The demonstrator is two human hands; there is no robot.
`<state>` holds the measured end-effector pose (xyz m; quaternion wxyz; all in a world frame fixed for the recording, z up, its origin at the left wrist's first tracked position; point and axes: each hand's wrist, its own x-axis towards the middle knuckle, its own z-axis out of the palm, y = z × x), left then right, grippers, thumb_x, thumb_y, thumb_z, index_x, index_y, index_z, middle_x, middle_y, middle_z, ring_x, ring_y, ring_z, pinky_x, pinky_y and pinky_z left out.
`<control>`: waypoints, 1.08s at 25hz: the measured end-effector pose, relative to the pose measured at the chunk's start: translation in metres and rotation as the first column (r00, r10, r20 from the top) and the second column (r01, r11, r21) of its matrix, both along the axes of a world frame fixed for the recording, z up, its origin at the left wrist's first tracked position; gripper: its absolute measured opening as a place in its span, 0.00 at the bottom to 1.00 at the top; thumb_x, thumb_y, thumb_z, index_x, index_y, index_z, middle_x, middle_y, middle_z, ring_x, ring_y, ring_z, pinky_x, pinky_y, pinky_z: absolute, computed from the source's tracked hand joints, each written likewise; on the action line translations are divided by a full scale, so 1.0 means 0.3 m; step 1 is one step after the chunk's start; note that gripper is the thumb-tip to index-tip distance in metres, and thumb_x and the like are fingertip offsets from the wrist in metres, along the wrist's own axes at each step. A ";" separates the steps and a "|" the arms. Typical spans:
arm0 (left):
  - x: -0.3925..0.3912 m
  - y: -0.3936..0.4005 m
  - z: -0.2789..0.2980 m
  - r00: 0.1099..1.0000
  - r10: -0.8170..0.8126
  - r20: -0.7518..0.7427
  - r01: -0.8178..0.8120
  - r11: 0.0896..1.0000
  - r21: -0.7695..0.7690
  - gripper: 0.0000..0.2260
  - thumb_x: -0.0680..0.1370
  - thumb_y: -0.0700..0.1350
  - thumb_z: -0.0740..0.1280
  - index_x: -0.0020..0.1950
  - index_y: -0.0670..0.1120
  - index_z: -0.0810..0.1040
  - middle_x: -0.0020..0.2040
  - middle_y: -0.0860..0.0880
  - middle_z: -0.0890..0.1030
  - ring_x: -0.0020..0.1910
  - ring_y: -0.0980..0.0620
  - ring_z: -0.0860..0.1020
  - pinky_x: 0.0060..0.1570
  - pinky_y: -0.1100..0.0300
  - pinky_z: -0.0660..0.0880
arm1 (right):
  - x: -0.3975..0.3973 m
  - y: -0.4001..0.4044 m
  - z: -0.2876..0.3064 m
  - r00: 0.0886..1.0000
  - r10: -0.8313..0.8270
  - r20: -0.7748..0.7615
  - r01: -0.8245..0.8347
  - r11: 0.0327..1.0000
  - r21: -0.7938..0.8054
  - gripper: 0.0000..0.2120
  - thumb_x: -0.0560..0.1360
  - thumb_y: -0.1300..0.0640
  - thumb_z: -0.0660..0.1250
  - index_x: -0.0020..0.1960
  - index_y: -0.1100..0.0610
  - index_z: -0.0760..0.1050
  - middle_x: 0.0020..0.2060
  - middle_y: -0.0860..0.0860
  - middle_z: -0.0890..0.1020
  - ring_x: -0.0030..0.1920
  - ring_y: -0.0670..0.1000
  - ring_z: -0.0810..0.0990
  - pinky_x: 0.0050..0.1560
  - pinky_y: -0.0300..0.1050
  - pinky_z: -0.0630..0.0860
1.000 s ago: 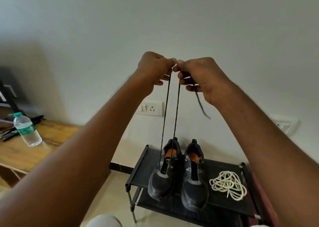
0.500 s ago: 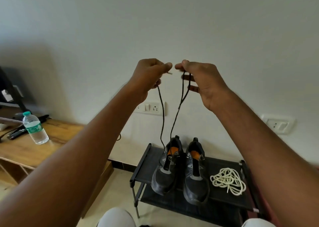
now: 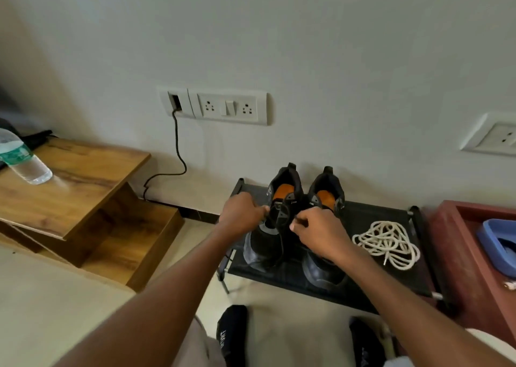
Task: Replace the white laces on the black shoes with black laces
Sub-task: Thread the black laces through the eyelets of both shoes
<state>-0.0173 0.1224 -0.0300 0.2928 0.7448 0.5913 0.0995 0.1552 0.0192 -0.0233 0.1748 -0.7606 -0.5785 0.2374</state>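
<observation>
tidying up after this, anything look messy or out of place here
The removed white laces lie in a loose tangled heap on the black shoe rack, right of the black shoes. Nothing else stands out.

A home room: a black shoe rack (image 3: 391, 213) at 6 o'clock against a white wall, wooden desk (image 3: 83, 168) at 9 o'clock.

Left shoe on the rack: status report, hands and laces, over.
Both hands, left hand and right hand, pinching black lace at left shoe. White laces heaped aside on rack. Nothing obstructing.
</observation>
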 end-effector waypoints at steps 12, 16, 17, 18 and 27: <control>-0.050 0.134 -0.030 0.988 0.063 0.139 0.005 0.896 -0.444 0.10 0.82 0.43 0.71 0.46 0.37 0.81 0.47 0.35 0.86 0.43 0.45 0.82 0.37 0.59 0.75 | -0.029 0.138 -0.047 0.994 -0.004 0.108 0.007 1.000 -0.023 0.12 0.77 0.49 0.75 0.45 0.54 0.76 0.37 0.51 0.81 0.38 0.53 0.80 0.37 0.49 0.77; -0.078 0.140 0.000 0.936 0.243 0.255 -0.049 0.806 -0.590 0.07 0.84 0.39 0.65 0.53 0.34 0.77 0.52 0.31 0.85 0.45 0.40 0.84 0.37 0.57 0.80 | -0.013 0.128 -0.040 0.995 0.006 0.095 -0.001 0.998 -0.057 0.07 0.75 0.54 0.75 0.45 0.55 0.79 0.37 0.52 0.83 0.37 0.54 0.83 0.42 0.54 0.84; -0.079 0.136 0.003 0.934 0.252 0.254 -0.052 0.798 -0.600 0.07 0.84 0.40 0.66 0.54 0.34 0.77 0.53 0.31 0.85 0.46 0.40 0.84 0.37 0.57 0.80 | -0.007 0.127 -0.032 0.996 0.001 0.089 0.006 0.997 -0.078 0.06 0.76 0.54 0.75 0.45 0.55 0.79 0.37 0.52 0.83 0.36 0.54 0.83 0.42 0.54 0.84; -0.078 0.131 0.006 0.947 0.224 0.232 -0.045 0.804 -0.593 0.08 0.85 0.41 0.66 0.53 0.36 0.77 0.53 0.32 0.85 0.47 0.41 0.84 0.37 0.56 0.80 | 0.002 0.127 -0.023 0.995 -0.012 0.096 0.020 0.996 -0.089 0.06 0.76 0.53 0.74 0.44 0.54 0.79 0.36 0.52 0.83 0.36 0.54 0.83 0.42 0.54 0.84; -0.133 0.123 0.112 0.979 0.121 -0.164 -0.129 0.991 -0.039 0.10 0.79 0.37 0.71 0.57 0.43 0.73 0.53 0.43 0.77 0.51 0.44 0.78 0.50 0.51 0.77 | 0.025 0.132 0.044 0.993 -0.106 -0.051 0.110 0.989 0.102 0.19 0.84 0.47 0.65 0.40 0.56 0.83 0.34 0.55 0.82 0.34 0.53 0.80 0.42 0.55 0.82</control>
